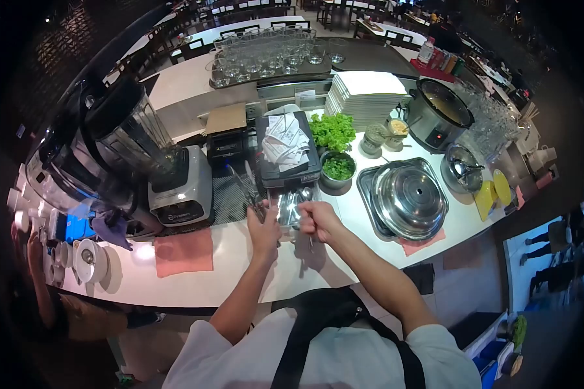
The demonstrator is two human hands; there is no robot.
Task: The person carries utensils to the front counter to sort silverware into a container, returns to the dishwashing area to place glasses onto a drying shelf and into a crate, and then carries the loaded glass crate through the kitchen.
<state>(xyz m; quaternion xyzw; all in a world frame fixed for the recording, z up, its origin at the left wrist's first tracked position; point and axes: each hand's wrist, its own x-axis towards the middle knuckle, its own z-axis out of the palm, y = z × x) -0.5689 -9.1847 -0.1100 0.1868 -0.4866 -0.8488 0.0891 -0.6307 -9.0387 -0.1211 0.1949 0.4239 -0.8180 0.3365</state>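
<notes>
My left hand is closed around slim metal cutlery, whose long ends fan upward; I cannot tell each piece's kind. To its right, my right hand is closed on a spoon, with part of the handle showing below the fingers. Between and just beyond both hands lies a shallow container with shiny metal cutlery in it, partly hidden by the fingers. A black device with crumpled paper slips on top stands right behind that container.
Left stand a blender and a pink cloth. Right are a bowl of chopped greens, lettuce, a domed metal lid on a tray and a slow cooker. Stacked plates and glasses stand behind. Another person's arm shows far left.
</notes>
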